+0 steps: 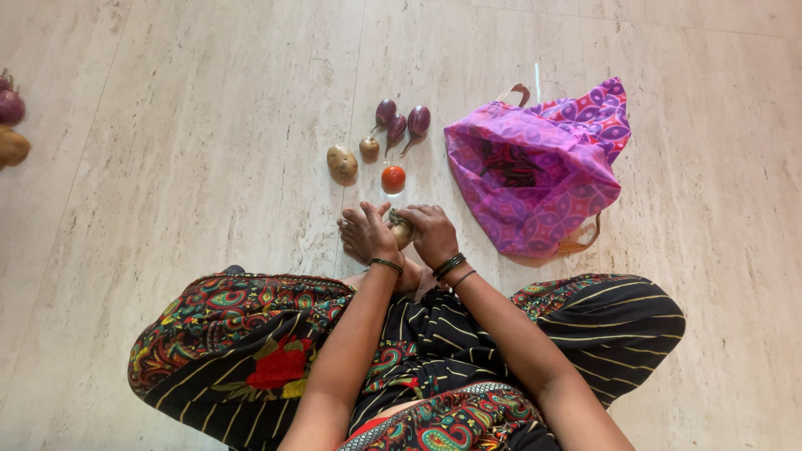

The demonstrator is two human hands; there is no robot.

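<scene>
1. Purple patterned bag (535,167) lies right of centre on the pale stone floor (184,167).
2. Left hand (370,236) and right hand (433,234) jointly clasp a small brownish vegetable (403,232) at frame centre — apparently mid-sorting.
3. Above: potato (342,160), tomato (393,178), three small aubergines (403,122) — placing it alongside likely calls for a short forward reach.

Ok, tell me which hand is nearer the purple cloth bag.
Right. The right hand sits just left of the purple cloth bag in the picture; the left hand lies farther off, beyond the right one.
</scene>
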